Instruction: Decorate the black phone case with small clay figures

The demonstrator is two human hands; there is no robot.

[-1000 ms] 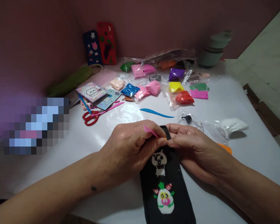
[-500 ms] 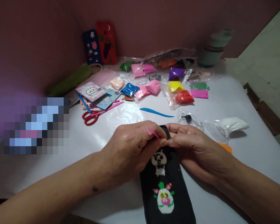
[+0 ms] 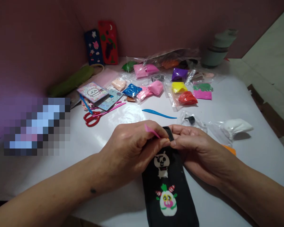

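A black phone case [image 3: 177, 179] lies in front of me with its far end at my fingers. It bears a cream-white character [image 3: 162, 160] and, nearer me, a round white figure [image 3: 168, 206] with green, yellow, pink and red-striped parts. My left hand [image 3: 130, 145] is closed in a pinch over the far end, gripping a pink modelling tool [image 3: 150, 130] that sticks out between thumb and fingers. My right hand [image 3: 203, 151] is wrapped round the case's far right edge, thumb on top. A small orange bit shows between the fingertips; the tool's tip is hidden.
Beyond my hands lie a blue modelling tool [image 3: 159, 113], red-handled scissors [image 3: 92, 119], picture cards [image 3: 92, 92] and several clay packets [image 3: 132, 90]. White clay [image 3: 239, 127] is to the right. Two decorated cases [image 3: 108, 44] lean on the wall near a bottle [image 3: 215, 52].
The pink tool's free end has tilted slightly to the left and up in my left hand. Both hands stay at the case's far end.
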